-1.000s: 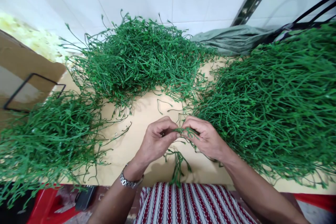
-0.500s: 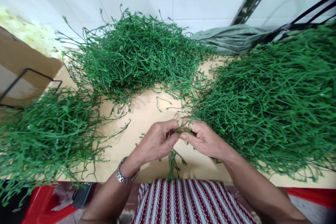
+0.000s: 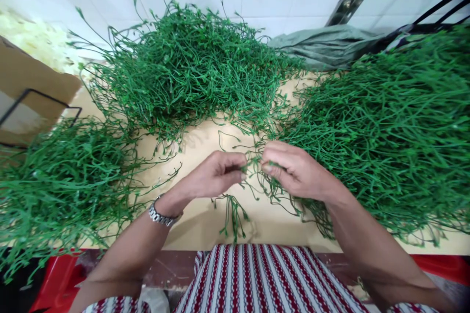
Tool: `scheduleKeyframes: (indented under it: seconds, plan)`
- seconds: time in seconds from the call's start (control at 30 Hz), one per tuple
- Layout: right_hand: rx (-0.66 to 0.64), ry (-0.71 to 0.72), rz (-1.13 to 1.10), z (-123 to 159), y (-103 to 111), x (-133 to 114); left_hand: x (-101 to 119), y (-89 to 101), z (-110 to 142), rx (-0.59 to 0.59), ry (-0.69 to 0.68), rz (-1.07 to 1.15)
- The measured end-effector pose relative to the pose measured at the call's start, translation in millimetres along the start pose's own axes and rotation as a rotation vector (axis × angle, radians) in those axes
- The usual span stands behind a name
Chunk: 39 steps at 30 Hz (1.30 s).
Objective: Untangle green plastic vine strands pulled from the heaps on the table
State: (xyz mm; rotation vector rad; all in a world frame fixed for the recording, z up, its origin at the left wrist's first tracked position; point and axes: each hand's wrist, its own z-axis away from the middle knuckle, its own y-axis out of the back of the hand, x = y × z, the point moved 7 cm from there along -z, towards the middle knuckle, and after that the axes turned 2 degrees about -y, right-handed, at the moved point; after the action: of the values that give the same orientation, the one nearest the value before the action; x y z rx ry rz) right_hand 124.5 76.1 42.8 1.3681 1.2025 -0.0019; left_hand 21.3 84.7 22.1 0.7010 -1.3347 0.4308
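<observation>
Green stems point(image 3: 253, 161) are pinched between finger and thumb in the left hand point(image 3: 218, 173) and the right hand point(image 3: 297, 168), over the tabletop point(image 3: 191, 156), nearer its front edge. Soft pinches should work best, so thin stems don't snap or knot. I count two hands, one watch point(image 3: 163, 214), one small bunch point(image 3: 234, 220) by the front edge, and three piles: back pile point(image 3: 198, 68), left pile point(image 3: 73, 176), right pile point(image 3: 396, 137). Stems: too many to count.
</observation>
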Motion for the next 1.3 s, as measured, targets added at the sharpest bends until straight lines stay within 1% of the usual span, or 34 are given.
scheduleKeyframes:
  seconds: [0.07, 0.1, 0.17, 0.23, 0.3, 0.37, 0.47, 0.57, 0.7, 0.83, 0.97, 1.03, 1.1, 1.2, 1.27, 1.3]
  plan:
    - [0.153, -0.072, -0.049, -3.7, 10.3, 5.1, -7.9, 12.4, -5.5, 0.118, 0.041, 0.151]
    - [0.212, -0.111, -0.074, -4.5, 12.4, 7.6, -12.1, 16.0, -7.8, 0.159, 0.061, 0.207]
    - [0.29, -0.178, -0.108, -4.9, 11.5, 11.1, -19.5, 18.9, -11.4, 0.219, 0.095, 0.302]
    - [0.304, -0.221, -0.131, -4.7, 4.8, 12.3, -23.4, 19.0, -13.2, 0.277, 0.087, 0.377]
    - [0.269, -0.242, -0.152, -4.6, -4.5, 12.4, -24.8, 18.5, -13.2, 0.34, 0.055, 0.439]
    - [0.261, -0.243, -0.16, -3.7, -10.1, 12.3, -26.3, 17.5, -11.5, 0.4, 0.043, 0.489]
    - [0.303, -0.202, -0.165, -1.9, -11.0, 11.1, -27.5, 16.6, -7.7, 0.471, 0.047, 0.493]
    - [0.295, -0.181, -0.198, -1.2, -11.9, 10.9, -24.6, 16.4, -5.4, 0.51, 0.024, 0.455]
    - [0.271, -0.137, -0.227, -1.1, -12.5, 7.5, -22.2, 14.7, -5.7, 0.534, 0.007, 0.458]
    - [0.282, -0.106, -0.166, 1.3, -11.9, 5.1, -21.9, 12.4, -7.2, 0.531, 0.003, 0.428]
    - [0.257, -0.112, -0.06, 5.2, -14.1, 4.9, -18.0, 11.1, -8.0, 0.484, 0.001, 0.303]
    - [0.234, -0.123, -0.05, 6.5, -15.8, 4.9, -16.0, 10.7, -8.4, 0.454, -0.002, 0.283]
    - [0.229, -0.151, -0.093, 7.4, -16.7, 5.9, -16.2, 8.9, -9.4, 0.407, 0.001, 0.34]
    - [0.248, -0.228, -0.153, 8.7, -18.1, 10.3, -17.7, 4.4, -11.0, 0.339, -0.005, 0.462]
    - [0.242, -0.259, -0.145, 8.9, -20.2, 12.2, -17.9, 4.6, -10.7, 0.364, -0.037, 0.513]
    - [0.232, -0.25, -0.133, 8.4, -21.3, 11.8, -17.9, 5.2, -10.3, 0.392, -0.055, 0.536]
